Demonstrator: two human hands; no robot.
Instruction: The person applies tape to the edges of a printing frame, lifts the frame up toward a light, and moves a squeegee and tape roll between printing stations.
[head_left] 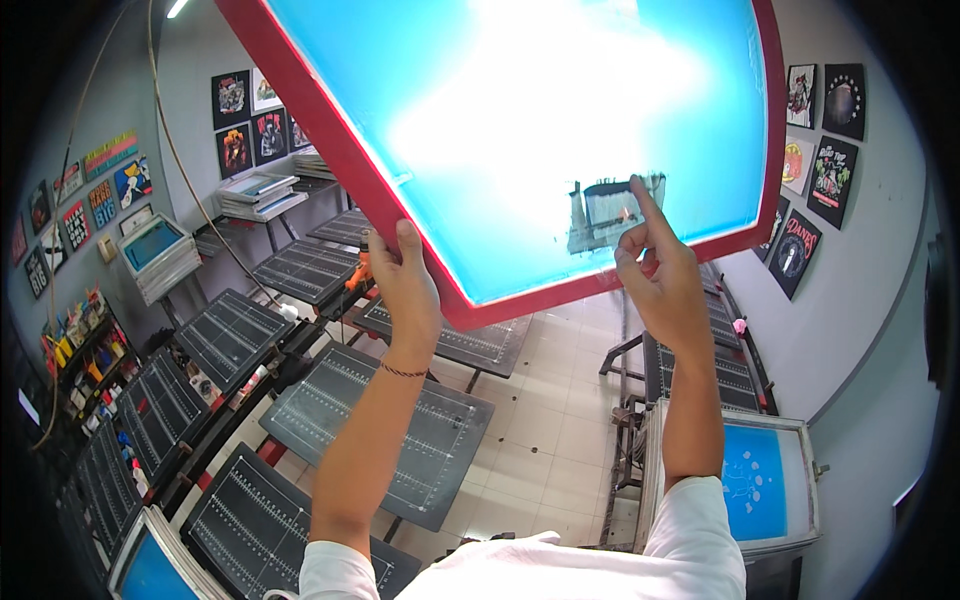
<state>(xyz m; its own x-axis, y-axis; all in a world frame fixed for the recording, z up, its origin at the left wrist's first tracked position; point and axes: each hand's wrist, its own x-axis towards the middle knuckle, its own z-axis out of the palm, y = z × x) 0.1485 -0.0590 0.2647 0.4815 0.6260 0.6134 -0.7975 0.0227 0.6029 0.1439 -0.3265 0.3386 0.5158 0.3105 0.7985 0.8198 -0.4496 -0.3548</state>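
A screen-printing screen with a red frame (340,140) and blue mesh (500,240) is held up, tilted, across the upper middle. My left hand (408,285) grips the frame's lower left side, thumb on the near face and the other fingers partly hidden at its edge. My right hand (660,275) is in front of the lower frame edge. Its index finger stretches up to a dark, smudged rectangular patch (598,230) on the mesh, while the thumb and other fingers bend toward the palm. Bright light shines through the mesh above the patch.
Black printing boards with white markings, such as a near one (390,440), stand in rows on both sides of the tiled floor (540,430). Another blue screen (750,480) is at lower right. Stacked screens (160,255) stand left, near a shelf of bottles (85,345).
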